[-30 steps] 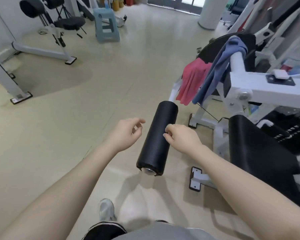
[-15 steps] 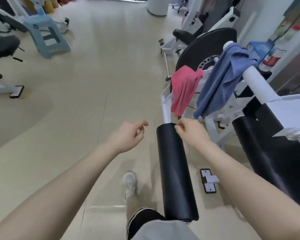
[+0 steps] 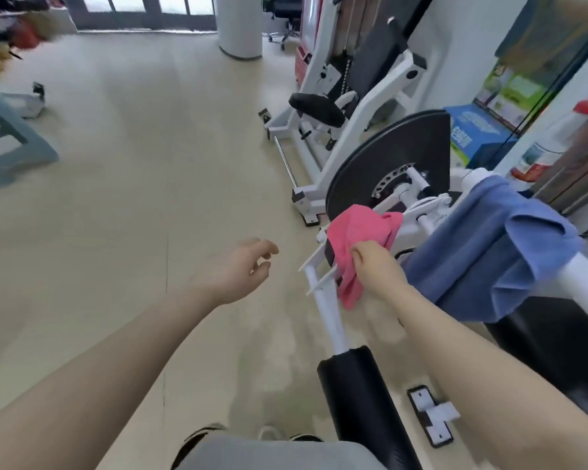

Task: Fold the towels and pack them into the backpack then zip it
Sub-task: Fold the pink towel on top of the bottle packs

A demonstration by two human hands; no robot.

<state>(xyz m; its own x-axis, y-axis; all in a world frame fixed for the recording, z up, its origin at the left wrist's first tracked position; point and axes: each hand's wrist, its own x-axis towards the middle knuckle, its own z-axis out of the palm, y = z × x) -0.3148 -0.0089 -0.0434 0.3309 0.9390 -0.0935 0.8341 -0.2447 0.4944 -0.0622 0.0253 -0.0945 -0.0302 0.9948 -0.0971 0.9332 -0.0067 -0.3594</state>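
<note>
1. You had two towels in view: one pink towel (image 3: 357, 232) and one blue towel (image 3: 496, 245), both draped over the white machine frame (image 3: 330, 313).
2. Your right hand (image 3: 375, 266) pinched the pink towel's hanging fold.
3. Your left hand (image 3: 241, 269) hovered loosely open and empty, left of it.

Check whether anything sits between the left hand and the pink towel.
Nothing visible does. The left hand hangs open over bare floor beside the pink towel, which the right hand already grips on the white frame.
</note>
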